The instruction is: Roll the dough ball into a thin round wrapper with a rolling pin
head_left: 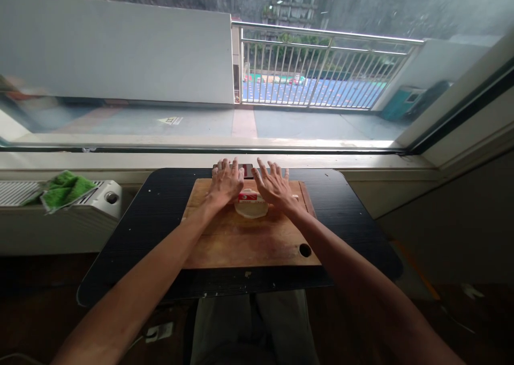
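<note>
My table [353,218] carries the board [241,247]. Toward its far edge, my left hand [227,182] and right hand [275,184] lie apart, fingers extended, over the rolling pin [251,196] near its ends, presumably balancing pressure on the dough [251,210].

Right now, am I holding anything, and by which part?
Nothing looks gripped. Your left hand and right hand are spread, palms down, over opposite ends of the red-and-white rolling pin; the contact underneath is hidden.
</note>
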A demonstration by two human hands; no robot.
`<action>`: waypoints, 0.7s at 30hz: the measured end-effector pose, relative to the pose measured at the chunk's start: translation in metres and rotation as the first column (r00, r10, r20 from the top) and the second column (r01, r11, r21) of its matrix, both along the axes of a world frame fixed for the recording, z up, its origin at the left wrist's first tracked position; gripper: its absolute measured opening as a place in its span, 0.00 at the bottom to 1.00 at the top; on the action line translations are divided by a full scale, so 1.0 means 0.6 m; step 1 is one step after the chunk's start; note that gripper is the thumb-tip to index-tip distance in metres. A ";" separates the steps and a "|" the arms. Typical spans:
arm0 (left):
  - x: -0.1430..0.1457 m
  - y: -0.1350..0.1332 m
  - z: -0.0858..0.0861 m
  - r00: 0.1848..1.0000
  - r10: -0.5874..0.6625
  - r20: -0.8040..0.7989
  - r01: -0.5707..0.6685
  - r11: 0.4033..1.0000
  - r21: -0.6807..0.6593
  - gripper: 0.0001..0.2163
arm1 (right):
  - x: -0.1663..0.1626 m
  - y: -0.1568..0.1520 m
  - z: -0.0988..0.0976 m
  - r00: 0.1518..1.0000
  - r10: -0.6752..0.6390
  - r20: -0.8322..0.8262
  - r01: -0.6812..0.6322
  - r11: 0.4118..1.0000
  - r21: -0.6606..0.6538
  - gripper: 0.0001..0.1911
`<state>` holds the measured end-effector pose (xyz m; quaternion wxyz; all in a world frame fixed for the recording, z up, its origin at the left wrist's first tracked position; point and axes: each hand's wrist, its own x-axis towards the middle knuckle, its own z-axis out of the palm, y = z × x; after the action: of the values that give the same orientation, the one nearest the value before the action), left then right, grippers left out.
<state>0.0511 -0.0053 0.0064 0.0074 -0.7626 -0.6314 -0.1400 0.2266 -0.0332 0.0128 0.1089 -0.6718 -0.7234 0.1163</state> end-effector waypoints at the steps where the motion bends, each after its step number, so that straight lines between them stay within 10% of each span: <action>1: -0.001 -0.008 0.000 1.000 0.005 0.011 -0.005 1.000 -0.012 0.29 | -0.001 -0.007 0.000 1.000 0.008 0.011 -0.008 1.000 0.000 0.41; 11: -0.013 -0.076 -0.016 1.000 -0.006 -0.002 0.006 0.999 -0.033 0.30 | -0.009 -0.056 -0.009 0.997 0.029 0.073 -0.034 0.997 0.064 0.43; 21: 0.000 -0.003 0.007 1.000 -0.004 0.016 0.004 1.000 -0.013 0.27 | -0.004 0.019 -0.006 1.000 0.012 0.011 -0.013 0.995 0.095 0.43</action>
<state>0.0509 -0.0071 0.0109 -0.0027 -0.7629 -0.6308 -0.1420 0.2240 -0.0221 0.0090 0.1361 -0.6621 -0.7327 0.0790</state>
